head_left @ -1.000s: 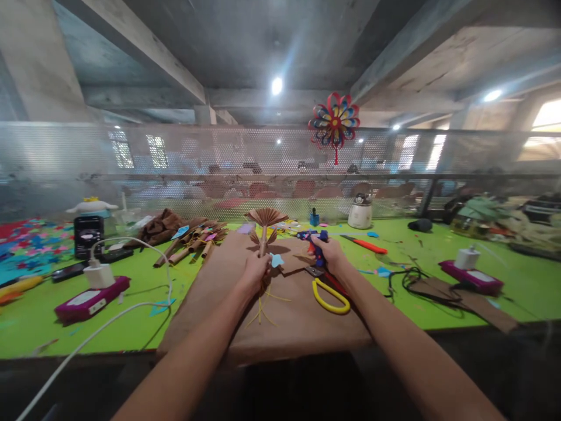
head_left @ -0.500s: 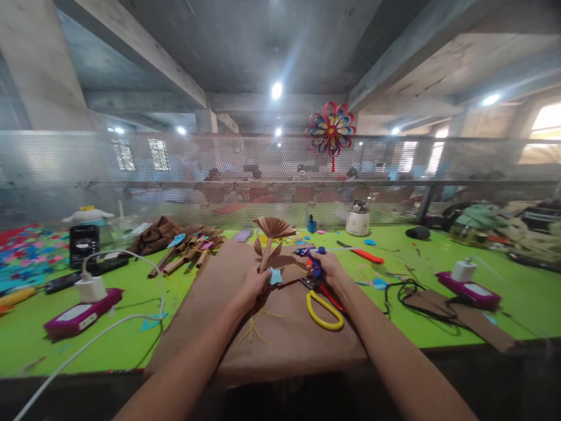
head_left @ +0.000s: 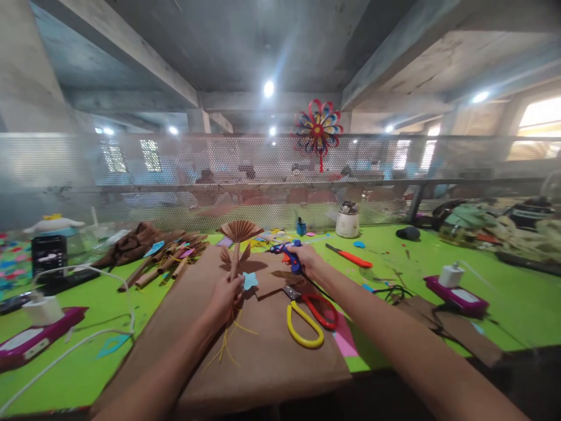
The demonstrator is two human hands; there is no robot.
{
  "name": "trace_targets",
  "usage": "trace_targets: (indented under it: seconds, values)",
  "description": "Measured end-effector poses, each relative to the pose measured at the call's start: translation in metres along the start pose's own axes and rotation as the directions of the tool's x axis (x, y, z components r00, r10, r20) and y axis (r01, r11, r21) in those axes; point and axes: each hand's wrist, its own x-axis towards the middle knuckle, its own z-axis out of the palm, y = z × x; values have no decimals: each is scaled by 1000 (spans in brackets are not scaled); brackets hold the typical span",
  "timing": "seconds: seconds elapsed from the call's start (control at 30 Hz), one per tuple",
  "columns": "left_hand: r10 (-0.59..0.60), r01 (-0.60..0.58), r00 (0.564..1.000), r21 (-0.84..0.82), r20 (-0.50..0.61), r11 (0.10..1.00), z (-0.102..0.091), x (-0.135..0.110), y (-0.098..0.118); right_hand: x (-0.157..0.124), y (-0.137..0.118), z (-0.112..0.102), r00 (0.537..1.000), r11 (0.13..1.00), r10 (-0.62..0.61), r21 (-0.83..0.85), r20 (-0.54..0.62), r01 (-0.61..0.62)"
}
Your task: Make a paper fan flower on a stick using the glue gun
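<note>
My left hand [head_left: 227, 298] is closed round the stem of a brown paper craft topped by a pleated paper fan [head_left: 241, 230]. Two smaller pleated pieces stick out lower on the stem, and yellow strings [head_left: 225, 339] trail below my fist. Beside my fingers is a pale blue paper star [head_left: 250, 281]; whether it is fixed to the stem I cannot tell. My right hand [head_left: 307, 261] grips a blue glue gun [head_left: 293, 257], its nozzle pointing left towards the craft. Below it, scissors [head_left: 307, 321] with one yellow and one red handle lie on brown paper [head_left: 263, 368].
Rolled brown paper craft pieces [head_left: 170, 263] are heaped at the left. A red-handled tool [head_left: 353, 257] lies right of the glue gun. Purple power strips [head_left: 456, 295] with white cables [head_left: 131, 310] flank the work area. A mesh screen [head_left: 263, 204] stands behind the green table [head_left: 394, 251].
The view has turned slightly right. My right hand has moved forward with the glue gun, away from the scissors, uncovering their red handle. My left hand still holds the paper craft.
</note>
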Motion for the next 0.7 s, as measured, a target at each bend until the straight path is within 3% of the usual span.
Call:
trace_targets:
  seconds: [0.13, 0.23, 0.3, 0.47, 0.7]
  values:
    - [84, -91, 983, -35, -160, 995, -6, 10, -2, -2, 0, -19, 995, 997, -81, 9, -55, 81]
    - [108, -143, 946, -93, -305, 985, -11, 10, 0, -3, 11, -33, 987, 992, -112, 46, -119, 118]
    - [109, -148, 933, -89, -344, 985, -12, 7, 1, -3, 20, -41, 983, 990, -115, 58, -145, 125]
    - [111, -132, 946, -49, -305, 990, -10, 2, 1, -7, 32, -57, 978, 983, -162, 63, -130, 171]
    - [98, -114, 958, -45, -270, 992, -6, 4, 4, -16, 23, -64, 967, 966, -254, 36, -30, 255]
